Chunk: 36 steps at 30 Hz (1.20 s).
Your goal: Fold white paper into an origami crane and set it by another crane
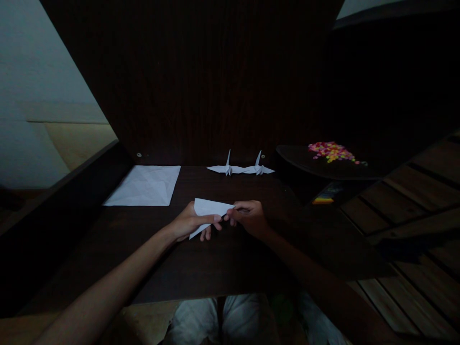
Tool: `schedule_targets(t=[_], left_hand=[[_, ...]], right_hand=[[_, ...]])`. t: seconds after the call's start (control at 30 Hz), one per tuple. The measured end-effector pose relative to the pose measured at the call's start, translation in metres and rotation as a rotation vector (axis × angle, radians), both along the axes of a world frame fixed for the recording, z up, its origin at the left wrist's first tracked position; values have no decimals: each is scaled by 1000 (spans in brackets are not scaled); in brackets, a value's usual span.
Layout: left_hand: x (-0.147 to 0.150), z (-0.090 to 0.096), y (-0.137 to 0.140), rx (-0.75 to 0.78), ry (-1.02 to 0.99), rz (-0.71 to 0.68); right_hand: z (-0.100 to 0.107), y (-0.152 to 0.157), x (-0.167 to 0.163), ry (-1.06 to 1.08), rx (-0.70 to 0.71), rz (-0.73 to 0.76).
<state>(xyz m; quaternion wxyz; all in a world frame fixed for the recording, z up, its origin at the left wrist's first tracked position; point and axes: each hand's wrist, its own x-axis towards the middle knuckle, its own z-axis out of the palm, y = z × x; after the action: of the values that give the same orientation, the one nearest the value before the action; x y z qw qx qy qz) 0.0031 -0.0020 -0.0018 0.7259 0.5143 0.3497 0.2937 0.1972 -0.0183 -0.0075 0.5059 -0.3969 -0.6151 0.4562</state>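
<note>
Above the dark wooden desk, a folded white sheet of paper (212, 207) is held between my two hands. My left hand (189, 220) grips its left part, thumb across the front and fingers behind. At the paper's pointed right corner, my right hand (248, 215) pinches with thumb and fingers. Beyond my hands, two white paper cranes stand side by side at the back: the left crane (227, 169) and the right crane (258, 169), their wings meeting. A flat creased sheet of white paper (151, 184) lies on the desk to the left.
A dark shelf (287, 154) at the right bears a heap of small colourful pieces (332, 151). Under it is a yellow-orange item I cannot make out (323, 200). A dark panel (194, 86) rises behind the desk (143, 258), and a low side board (61, 201) bounds the left.
</note>
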Motion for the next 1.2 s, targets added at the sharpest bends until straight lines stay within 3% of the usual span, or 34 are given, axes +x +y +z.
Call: schedule_targets(t=[0.4,0.77,1.2], left_hand=[[5,1,-1,83,53,109],[6,-6,-1,55,-23,70],[7,-4,-1,66,14,58]], right_hand=[[4,1,-5,58,-84,-58],[-4,3,-7,45,-133,64],[-8,4,-6,-2,-92,6]])
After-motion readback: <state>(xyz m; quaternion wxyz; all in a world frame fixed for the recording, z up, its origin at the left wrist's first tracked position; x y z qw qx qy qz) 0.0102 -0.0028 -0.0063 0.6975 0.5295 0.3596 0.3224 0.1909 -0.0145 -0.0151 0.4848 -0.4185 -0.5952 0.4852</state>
